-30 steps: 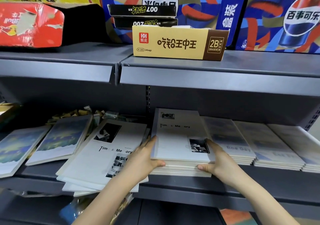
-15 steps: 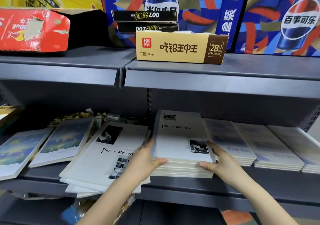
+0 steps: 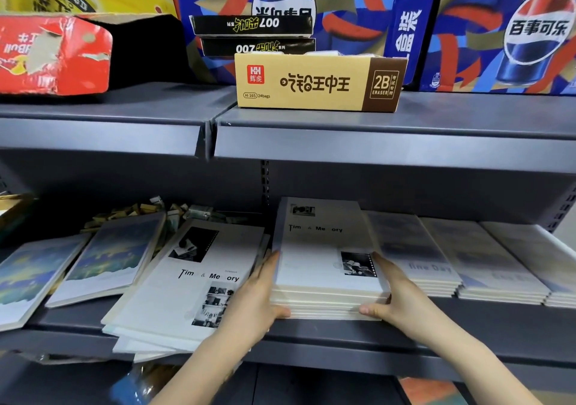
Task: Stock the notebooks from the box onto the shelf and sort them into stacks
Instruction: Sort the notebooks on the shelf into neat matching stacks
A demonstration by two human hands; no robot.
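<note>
We see the stack of "Time & Memory" notebooks (image 3: 324, 248) lying flat on the lower shelf (image 3: 467, 333), in its middle part, between the two hands. The left hand (image 3: 255, 298) lies against the left side of the stack, with its fingers (image 3: 268, 267) straight along the edge and the thumb on the front edge. The right hand (image 3: 402, 301) does the same on the right side: the fingers (image 3: 386, 267) are stretched along the edge and the thumb touches the front of the lower notebooks. Both hands press the stack flat and do not curl around it.

Compared with one second ago, very little has changed. Both hands have stayed at the same sides, and the stack has not visibly moved. Only the view has shifted slightly, so the eraser box (image 3: 311, 83) on the upper shelf now sits a little lower in the picture.

Just to the left lies a loose, tilted pile (image 3: 187, 295) of the same notebooks, overhanging the front edge. To the right are tidy stacks with pale blue covers (image 3: 414, 255).
</note>
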